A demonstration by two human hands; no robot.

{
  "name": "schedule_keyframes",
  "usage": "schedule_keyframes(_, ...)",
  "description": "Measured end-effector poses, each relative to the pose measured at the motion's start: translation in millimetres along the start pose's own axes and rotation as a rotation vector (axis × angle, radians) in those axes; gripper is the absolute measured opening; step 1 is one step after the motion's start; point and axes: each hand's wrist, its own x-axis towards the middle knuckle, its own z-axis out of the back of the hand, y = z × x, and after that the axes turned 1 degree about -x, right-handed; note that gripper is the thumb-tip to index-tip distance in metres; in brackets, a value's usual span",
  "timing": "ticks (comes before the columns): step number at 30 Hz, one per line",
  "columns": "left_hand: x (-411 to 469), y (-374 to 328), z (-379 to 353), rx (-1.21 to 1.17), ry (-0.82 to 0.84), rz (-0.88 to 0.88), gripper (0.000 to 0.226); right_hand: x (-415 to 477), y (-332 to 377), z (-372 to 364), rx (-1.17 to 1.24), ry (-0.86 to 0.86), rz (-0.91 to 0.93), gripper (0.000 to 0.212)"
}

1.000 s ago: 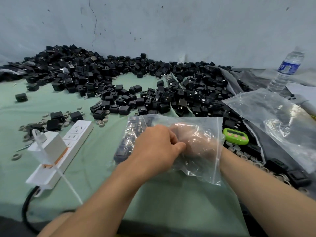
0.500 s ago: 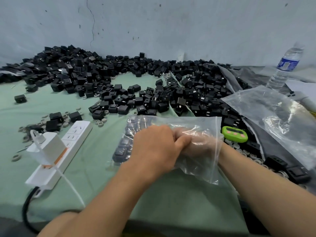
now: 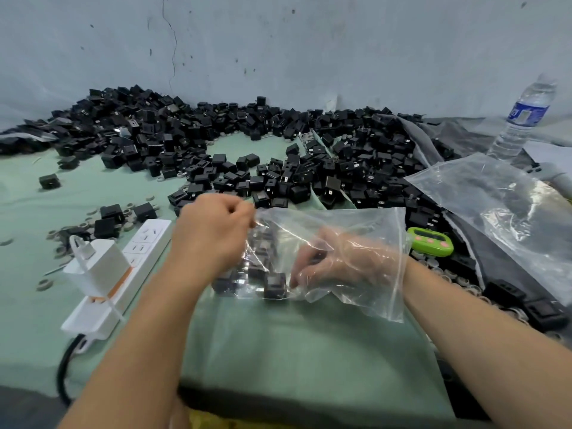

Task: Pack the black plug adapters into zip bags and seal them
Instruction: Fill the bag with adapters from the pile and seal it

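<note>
A clear zip bag [image 3: 365,230] lies on the green cloth in the middle, with several black plug adapters [image 3: 274,283] inside it. My right hand [image 3: 343,264] is inside the bag, fingers curled among the adapters. My left hand [image 3: 210,236] pinches the bag's upper left edge from outside. A large heap of loose black adapters [image 3: 278,156] spreads across the back of the table.
A white power strip [image 3: 123,267] with a white charger plugged in lies at the left. A green timer [image 3: 430,241] sits right of the bag. More clear bags [image 3: 501,209] lie at the right, a water bottle [image 3: 523,116] behind them. Small rings scatter at the left.
My left hand has shifted left and up to the bag's edge, uncovering my right hand. The adapters inside now sit lower, near the bag's front.
</note>
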Motion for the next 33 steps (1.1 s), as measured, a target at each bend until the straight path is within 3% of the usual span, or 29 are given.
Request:
schedule_keyframes(2, 3, 27, 17, 0.063, 0.149, 0.132, 0.027, -2, 3, -3, -0.046, -0.013, 0.037, 0.014)
schedule_keyframes(5, 6, 51, 24, 0.037, 0.421, 0.253, 0.004, 4, 3, -3, -0.046, 0.135, -0.048, 0.019)
schedule_keyframes(8, 8, 57, 21, -0.02, 0.549, 0.311, 0.015, 12, 0, -6, -0.066, 0.148, -0.072, 0.031)
schedule_keyframes(13, 7, 57, 19, -0.033, 0.566, 0.308, 0.026, 7, -6, -3, 0.04, 0.139, -0.11, 0.037)
schedule_keyframes(15, 5, 55, 19, -0.047, 0.56, 0.292, 0.035, 10, -7, 0, -0.097, 0.108, -0.091, 0.043)
schedule_keyframes(16, 3, 52, 18, -0.047, 0.551, 0.268, 0.045, 8, -6, -1, -0.153, 0.089, -0.065, 0.044)
schedule_keyframes(19, 1, 40, 10, 0.029, 0.512, 0.075, 0.098, 2, -6, 3, -0.011, 0.104, -0.051, 0.032)
schedule_keyframes(21, 0, 32, -3, 0.04, 0.55, -0.021, 0.115, 7, -6, 7, -0.095, 0.071, -0.076, 0.031)
schedule_keyframes(23, 2, 27, -19, 0.086, 0.562, -0.074, 0.107, 12, -9, 12, -0.073, 0.017, -0.098, 0.031)
schedule_keyframes(26, 8, 30, -31, 0.183, 0.501, -0.087, 0.099, 16, -14, 17, 0.023, -0.095, -0.101, 0.047)
schedule_keyframes(29, 13, 32, -34, 0.185, 0.49, -0.009, 0.107, 20, -7, 5, 0.161, -0.049, -0.037, 0.029)
schedule_keyframes(32, 10, 32, -35, 0.127, 0.461, 0.029, 0.107, 19, 1, -9, 0.162, -0.021, 0.043, 0.065)
schedule_keyframes(33, 9, 33, -34, 0.115, 0.446, 0.038, 0.104, 21, -3, -12, 0.166, -0.013, 0.03, 0.062)
